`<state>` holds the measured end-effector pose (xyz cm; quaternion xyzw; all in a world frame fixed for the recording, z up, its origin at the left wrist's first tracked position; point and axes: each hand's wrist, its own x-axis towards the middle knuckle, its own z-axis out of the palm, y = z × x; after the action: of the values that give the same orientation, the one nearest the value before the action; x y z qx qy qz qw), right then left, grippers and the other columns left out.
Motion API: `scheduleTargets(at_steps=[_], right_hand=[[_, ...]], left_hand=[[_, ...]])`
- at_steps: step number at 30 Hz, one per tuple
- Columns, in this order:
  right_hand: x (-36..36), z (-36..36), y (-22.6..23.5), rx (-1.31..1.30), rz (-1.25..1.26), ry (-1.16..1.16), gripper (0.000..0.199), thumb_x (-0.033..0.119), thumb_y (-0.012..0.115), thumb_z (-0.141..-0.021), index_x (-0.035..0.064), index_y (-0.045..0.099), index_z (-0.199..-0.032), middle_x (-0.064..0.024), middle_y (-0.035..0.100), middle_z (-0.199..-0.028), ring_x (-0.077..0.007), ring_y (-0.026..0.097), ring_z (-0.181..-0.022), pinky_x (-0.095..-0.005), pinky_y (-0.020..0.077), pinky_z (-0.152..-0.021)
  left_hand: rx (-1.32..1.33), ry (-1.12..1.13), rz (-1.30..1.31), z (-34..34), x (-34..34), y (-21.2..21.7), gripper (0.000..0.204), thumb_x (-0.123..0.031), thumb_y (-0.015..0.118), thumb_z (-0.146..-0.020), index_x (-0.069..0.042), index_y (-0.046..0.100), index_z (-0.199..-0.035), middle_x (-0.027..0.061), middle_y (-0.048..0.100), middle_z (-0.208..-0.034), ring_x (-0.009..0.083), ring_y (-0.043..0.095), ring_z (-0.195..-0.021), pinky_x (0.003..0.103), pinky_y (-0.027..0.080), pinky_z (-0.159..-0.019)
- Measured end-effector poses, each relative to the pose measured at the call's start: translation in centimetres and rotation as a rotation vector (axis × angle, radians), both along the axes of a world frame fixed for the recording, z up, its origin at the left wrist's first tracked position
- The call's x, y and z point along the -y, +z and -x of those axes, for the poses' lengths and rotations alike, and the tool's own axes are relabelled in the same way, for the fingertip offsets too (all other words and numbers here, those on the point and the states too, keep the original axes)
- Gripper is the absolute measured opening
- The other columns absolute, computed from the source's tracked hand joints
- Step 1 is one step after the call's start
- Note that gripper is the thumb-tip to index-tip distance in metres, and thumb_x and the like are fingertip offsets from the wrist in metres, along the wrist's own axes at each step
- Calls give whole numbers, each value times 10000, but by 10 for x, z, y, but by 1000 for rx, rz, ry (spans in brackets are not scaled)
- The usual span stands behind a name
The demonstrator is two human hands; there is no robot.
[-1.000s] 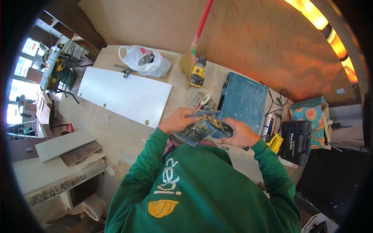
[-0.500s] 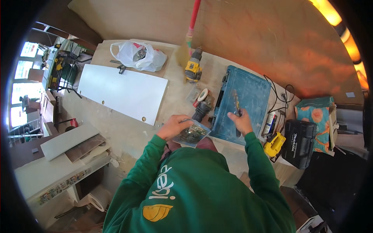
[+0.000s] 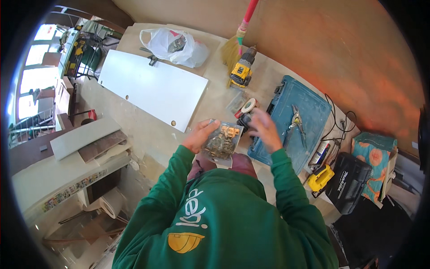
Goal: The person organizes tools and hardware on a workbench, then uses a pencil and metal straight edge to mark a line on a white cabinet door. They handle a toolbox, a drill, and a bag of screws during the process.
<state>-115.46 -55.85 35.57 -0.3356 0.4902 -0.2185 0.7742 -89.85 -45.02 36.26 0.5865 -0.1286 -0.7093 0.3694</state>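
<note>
In my left hand (image 3: pixel 200 136) is a clear plastic pack of small metal fittings (image 3: pixel 222 142), gripped at its upper left edge and held over my lap. My right hand (image 3: pixel 265 130), a little blurred, is raised beside the pack with its fingers apart and nothing visible in them. Behind it, a pair of pliers (image 3: pixel 295 119) lies on the lid of the blue tool case (image 3: pixel 312 101), handles spread. A dark power tool (image 3: pixel 243 121) is partly hidden between the pack and my right hand. A roll of tape (image 3: pixel 249 106) rests just beyond.
Left on the worktop is a white panel with holes (image 3: pixel 152 85), below a white plastic bag (image 3: pixel 172 45). A yellow drill (image 3: pixel 242 71) stands near a broom (image 3: pixel 231 51). Rightward are a spray can (image 3: pixel 320 152), a yellow tool (image 3: pixel 320 178) and a black case (image 3: pixel 348 181).
My right hand has let go of the pliers, which now lie on the blue case, and has moved left toward the pack. My left hand still holds the pack, now tilted more upright.
</note>
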Motion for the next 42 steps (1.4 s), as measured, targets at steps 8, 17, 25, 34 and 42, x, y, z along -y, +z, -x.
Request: scheduleTargets(at_steps=[8,17,25,34,42], right_hand=[[-50,-103,-134,11,-113,-124,183,182,672,-1018,5,694,-1057,5,662,-939,-89,583,-893,-267,479,-822],[-69,-167,-226,-325,-33,-278,152,184,678,-990,43,693,-1043,-28,654,-940,-132,605,-890,-306,534,-789],[-61,-169,-277,-419,-85,-178,90,97,623,-980,57,693,-1020,-48,641,-989,-153,641,-798,-327,601,-636],[-70,-180,-274,-259,-188,-452,212,-10,646,-936,-11,595,-1142,-141,644,-1041,-226,689,-834,-357,639,-686],[-69,-184,-273,-29,-485,-726,395,-27,647,-918,-1,479,-1274,-166,646,-1047,-262,710,-847,-371,649,-710]], left_hand=[[-459,324,-109,-35,-19,-41,562,-517,488,-1089,-49,598,-1379,92,626,-1375,178,625,-1237,378,551,-1010],[148,220,-194,-79,-2,-191,463,-438,572,-1050,-32,648,-1260,101,709,-1120,191,662,-1042,371,517,-879],[695,-147,162,-94,48,-197,403,-364,543,-1051,21,661,-1060,118,660,-870,215,568,-811,376,479,-756],[637,-24,-8,-111,46,-132,312,-305,580,-1056,-12,676,-1008,-43,493,-754,91,424,-738,303,385,-645],[762,67,44,-114,60,-109,271,-251,616,-1036,7,686,-993,-28,540,-781,92,436,-746,302,398,-654]])
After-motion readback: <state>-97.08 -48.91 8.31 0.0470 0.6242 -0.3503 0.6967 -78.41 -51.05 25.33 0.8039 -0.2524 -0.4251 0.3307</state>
